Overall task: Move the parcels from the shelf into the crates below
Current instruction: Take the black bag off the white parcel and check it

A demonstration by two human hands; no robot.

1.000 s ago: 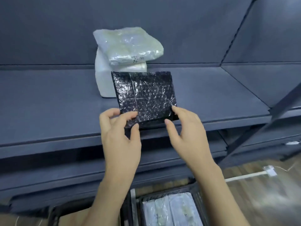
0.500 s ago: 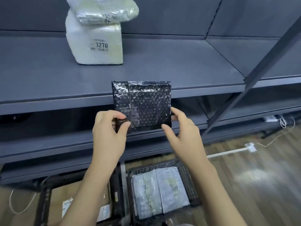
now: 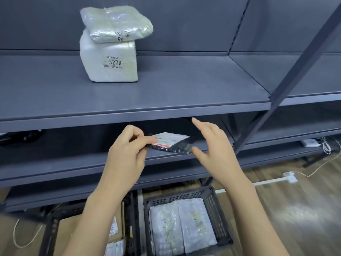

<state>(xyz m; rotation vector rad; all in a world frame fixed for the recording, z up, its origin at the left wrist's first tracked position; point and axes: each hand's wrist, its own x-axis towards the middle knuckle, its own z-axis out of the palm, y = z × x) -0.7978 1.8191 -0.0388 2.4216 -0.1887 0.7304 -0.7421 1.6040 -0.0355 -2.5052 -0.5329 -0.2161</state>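
The person holds a black bubble mailer (image 3: 170, 144) in front of the lower shelves, at about the center of the view. The left hand (image 3: 127, 150) pinches its left edge between thumb and fingers, and the mailer lies nearly flat, with the white label (image 3: 168, 138) facing up; this is probably so that it will drop flat into a crate. The right hand (image 3: 214, 150) is spread wide at 3 o'clock of the mailer, fingers straight. Its thumb is just beside the right corner; whether it touches cannot be told. It seems to guide or to release, not to grip.

At 6 o'clock, below the hands, a black crate (image 3: 214, 198) stands on the floor with two grey parcels (image 3: 181, 226) lying side by side in it. At 7 o'clock a second crate (image 3: 48, 235) holds a cardboard box (image 3: 73, 235).

On the upper shelf (image 3: 184, 93), at 11 o'clock, a white parcel (image 3: 110, 61) marked 3270 stands with a clear-wrapped parcel (image 3: 118, 23) resting on top of it; both are not yet moved
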